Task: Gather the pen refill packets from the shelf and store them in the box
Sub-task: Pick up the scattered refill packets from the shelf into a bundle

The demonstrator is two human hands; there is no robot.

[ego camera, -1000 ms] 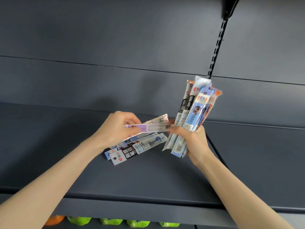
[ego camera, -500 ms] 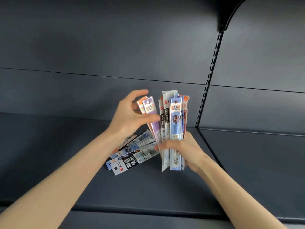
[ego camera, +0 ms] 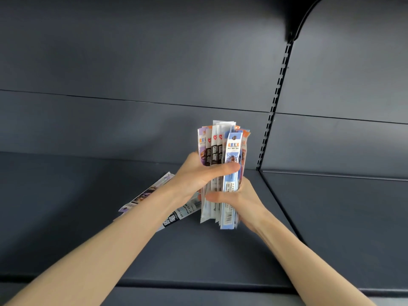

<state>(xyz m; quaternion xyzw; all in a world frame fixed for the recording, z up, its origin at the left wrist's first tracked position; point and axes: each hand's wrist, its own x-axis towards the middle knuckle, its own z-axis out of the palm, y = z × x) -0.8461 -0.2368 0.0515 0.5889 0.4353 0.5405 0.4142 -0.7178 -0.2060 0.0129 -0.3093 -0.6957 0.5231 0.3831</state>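
While left hand [ego camera: 198, 175] wraps bundle [ego camera: 223, 146] high and right hand [ego camera: 240, 199] grips it low, bundle held upright above shelf [ego camera: 198, 257], likely for squaring edges; loose packets [ego camera: 181, 214] lie flat on shelf, ungathered; box unseen.

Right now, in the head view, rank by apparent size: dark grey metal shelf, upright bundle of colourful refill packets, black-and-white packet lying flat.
1. dark grey metal shelf
2. upright bundle of colourful refill packets
3. black-and-white packet lying flat, partly hidden by the left forearm
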